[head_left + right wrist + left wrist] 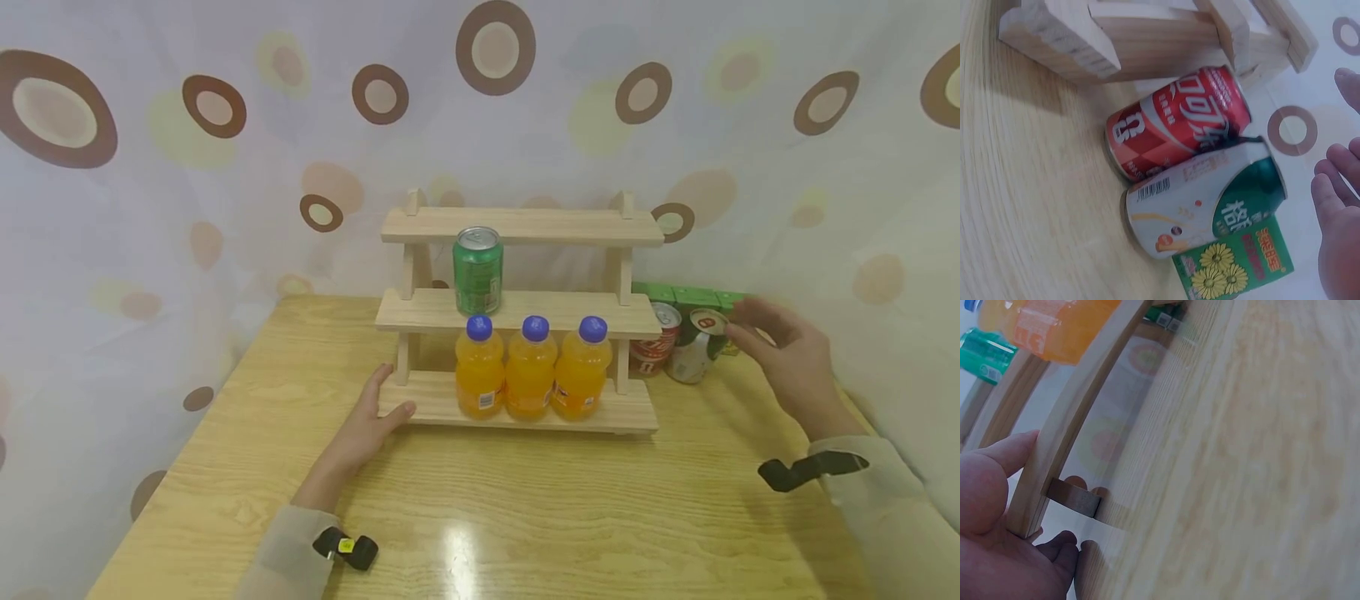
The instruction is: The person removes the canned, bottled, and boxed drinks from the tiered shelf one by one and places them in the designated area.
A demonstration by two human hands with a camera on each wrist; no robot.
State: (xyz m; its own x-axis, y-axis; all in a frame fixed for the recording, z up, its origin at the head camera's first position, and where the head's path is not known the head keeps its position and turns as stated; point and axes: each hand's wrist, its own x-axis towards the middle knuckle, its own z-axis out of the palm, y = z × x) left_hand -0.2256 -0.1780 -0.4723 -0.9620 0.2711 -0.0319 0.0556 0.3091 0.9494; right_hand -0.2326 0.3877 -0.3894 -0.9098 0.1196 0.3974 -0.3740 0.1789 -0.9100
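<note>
My left hand (367,425) grips the left end of the bottom board of a three-tier wooden display rack (435,400). In the left wrist view its thumb (1019,450) lies against the board and the other fingers bend round the end. My right hand (787,358) hovers beside a white-and-green can (1210,194), fingers loosely bent and apart from it in the right wrist view. Against that can leans a red cola can (1179,122). A green drink carton with yellow flowers (1235,262) stands on the can's other side.
Three orange drink bottles (530,375) with blue caps line the bottom tier. One green can (478,275) stands on the middle tier. More green cartons (693,297) sit behind the cans, near the patterned cloth (225,192). Wooden table (570,500) extends in front.
</note>
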